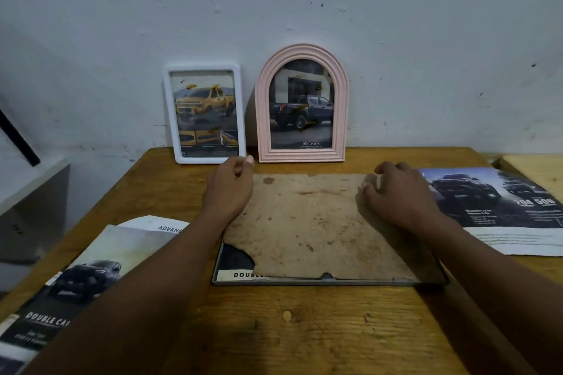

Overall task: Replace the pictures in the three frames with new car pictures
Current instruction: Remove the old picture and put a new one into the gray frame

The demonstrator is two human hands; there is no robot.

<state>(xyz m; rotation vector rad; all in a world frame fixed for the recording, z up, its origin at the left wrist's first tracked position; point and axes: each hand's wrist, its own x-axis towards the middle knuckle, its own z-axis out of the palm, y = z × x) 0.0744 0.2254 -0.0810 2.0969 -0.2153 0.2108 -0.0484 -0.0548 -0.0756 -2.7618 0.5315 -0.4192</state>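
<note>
A grey metal frame [329, 281] lies face down in the middle of the wooden table. Its worn brown backing board [304, 222] covers a car picture [236, 262] that shows at the torn near-left corner. My left hand [230, 189] rests at the board's far-left corner, fingers curled, thumb and forefinger pinched at the edge. My right hand [399, 192] presses its fingertips on the board's far-right part. A white frame [204, 113] with a yellow truck picture and a pink arched frame [302, 103] with a dark truck picture lean upright against the wall.
A car brochure [70, 289] lies at the table's near left. Another car picture sheet [499, 207] lies to the right, beside a lighter wooden surface [536, 170]. A grey box [30, 207] stands left of the table [304, 329]. The white wall is close behind.
</note>
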